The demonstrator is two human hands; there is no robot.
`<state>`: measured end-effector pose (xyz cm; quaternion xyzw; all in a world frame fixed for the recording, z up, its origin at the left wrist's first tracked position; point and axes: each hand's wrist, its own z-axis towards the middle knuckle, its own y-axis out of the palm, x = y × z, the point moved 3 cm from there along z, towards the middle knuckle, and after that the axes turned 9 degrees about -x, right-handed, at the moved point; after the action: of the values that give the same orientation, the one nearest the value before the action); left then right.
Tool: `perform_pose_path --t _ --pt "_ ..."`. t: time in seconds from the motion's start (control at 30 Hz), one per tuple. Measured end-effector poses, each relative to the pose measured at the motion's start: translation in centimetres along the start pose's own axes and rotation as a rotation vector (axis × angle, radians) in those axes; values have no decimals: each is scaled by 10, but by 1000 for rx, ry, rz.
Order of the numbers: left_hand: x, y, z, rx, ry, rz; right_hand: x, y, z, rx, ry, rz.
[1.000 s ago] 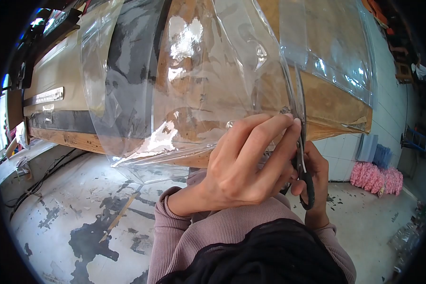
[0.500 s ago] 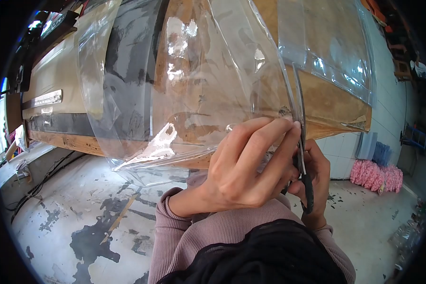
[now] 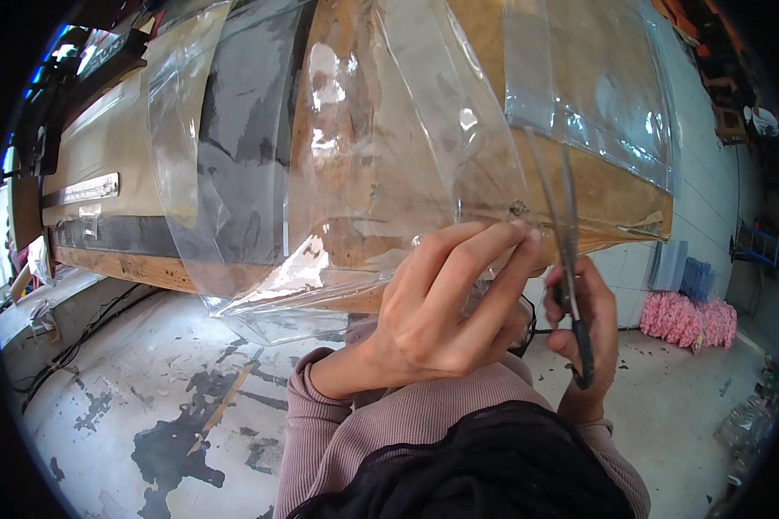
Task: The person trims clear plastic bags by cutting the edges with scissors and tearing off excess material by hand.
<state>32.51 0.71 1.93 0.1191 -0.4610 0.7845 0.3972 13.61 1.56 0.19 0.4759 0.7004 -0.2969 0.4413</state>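
Note:
My left hand [image 3: 454, 303] is closed on the edge of a clear plastic sheet [image 3: 355, 190], its thumb hidden behind the fingers. The sheet spreads over the wooden table [image 3: 606, 173] and hangs past its front edge in creased folds. To the right, my right hand [image 3: 590, 329] grips a pair of scissors [image 3: 569, 251] by the dark handles. Their blades point away from me, slightly parted and blurred, just right of the sheet's edge and my left fingertips.
Another clear plastic sheet [image 3: 593, 86] lies at the table's far right. A metal ruler [image 3: 91, 189] rests at the left. On the floor to the right sits a pink bundle [image 3: 688, 322] beside blue plastic pieces [image 3: 684, 272]. Dark cables [image 3: 82, 329] run along the left wall.
My right hand and the scissors have moved a little right, away from my left fingers, and the blades have spread apart. The left hand keeps its hold on the sheet, almost still.

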Motion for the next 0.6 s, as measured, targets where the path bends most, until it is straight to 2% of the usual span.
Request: perform_pose_path --t 0.1,0.23,0.27,0.37,0.47,0.57,0.6 --pt "0 -4 -4 -7 -10 6 -11 -22 -6 204 -130 -410" --pt "3 -12 -10 -48 -27 -9 -38 -19 6 367 -275 -961" --pt "3 -13 -12 -54 -4 -6 -37 -19 7 398 -231 -950" --pt "1 -16 -18 -55 52 13 -38 -16 17 345 -406 -1196" --pt "3 -19 -24 -48 72 27 -64 2 17 383 -438 -1707" --pt "5 -21 -28 -54 71 22 -80 14 22 14 -945 -1421" --pt "5 -21 -30 -50 71 20 -80 20 23 -229 -1085 -1335"
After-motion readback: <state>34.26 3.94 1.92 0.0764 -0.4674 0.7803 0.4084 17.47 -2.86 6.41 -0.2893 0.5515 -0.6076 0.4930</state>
